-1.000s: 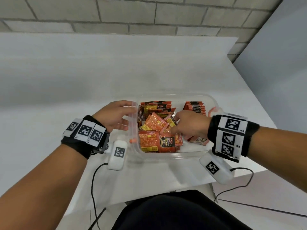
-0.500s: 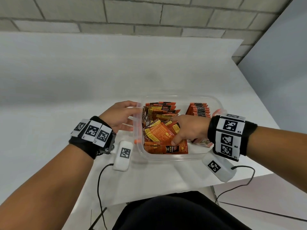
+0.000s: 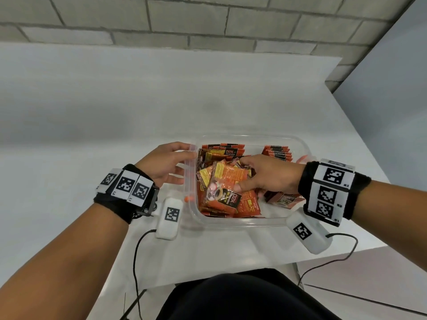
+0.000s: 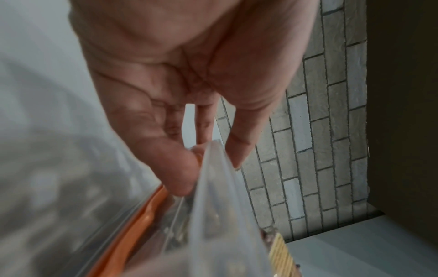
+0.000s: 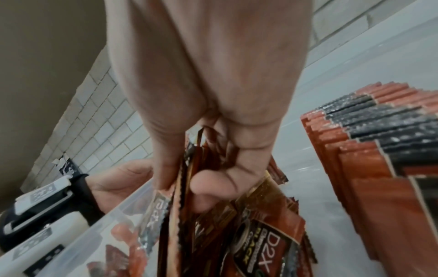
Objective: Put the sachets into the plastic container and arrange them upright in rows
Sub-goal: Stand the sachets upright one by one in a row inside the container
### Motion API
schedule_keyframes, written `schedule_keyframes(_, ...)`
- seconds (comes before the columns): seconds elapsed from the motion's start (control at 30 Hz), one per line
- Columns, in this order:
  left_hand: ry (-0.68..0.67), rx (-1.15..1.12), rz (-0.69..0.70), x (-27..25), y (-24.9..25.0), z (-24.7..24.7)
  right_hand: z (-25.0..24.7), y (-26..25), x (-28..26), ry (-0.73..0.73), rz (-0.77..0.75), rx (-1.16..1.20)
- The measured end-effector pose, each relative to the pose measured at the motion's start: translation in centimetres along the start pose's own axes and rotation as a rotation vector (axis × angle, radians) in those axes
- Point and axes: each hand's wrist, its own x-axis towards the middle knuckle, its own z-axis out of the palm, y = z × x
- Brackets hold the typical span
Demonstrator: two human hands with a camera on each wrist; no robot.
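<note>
The plastic container point(image 3: 242, 224) sits on the white surface point(image 3: 115, 112) near its front edge. The left hand point(image 3: 165, 163) holds the container's left rim, thumb and fingers pinching the wall. The right hand point(image 3: 268, 179), inside the container, is clamped on a bundle of sachets point(image 3: 227, 181) between thumb and fingers. A row of upright sachets point(image 3: 278, 152) stands at the far right; loose sachets point(image 3: 231, 205) lie jumbled along the left side.

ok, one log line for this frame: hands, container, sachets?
left hand: grips clear plastic container rim | right hand: pinches bunch of orange sachets | upright sachet row: far right | remainder: jumbled
</note>
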Motion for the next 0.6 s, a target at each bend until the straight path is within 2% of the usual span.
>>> schedule_keyframes(0.27,0.01,0.017,-0.003,0.4,-0.2,-0.5,-1.1,0.6,-0.7,0.063,-0.066,0.307)
schedule_keyframes(0.43,0.042,0.035,0.008,0.7,0.0,-0.7,-2.0,0.4,-1.0,0.088,-0.115,0.386)
schedule_keyframes(0.53,0.119,0.122,0.068,0.4,0.9,-0.6,-2.6,0.4,-1.1,0.112,-0.162,0.415)
schedule_keyframes(0.6,0.199,0.153,0.179,-0.2,2.0,-0.3,-3.1,0.5,-1.2,0.13,-0.205,0.444)
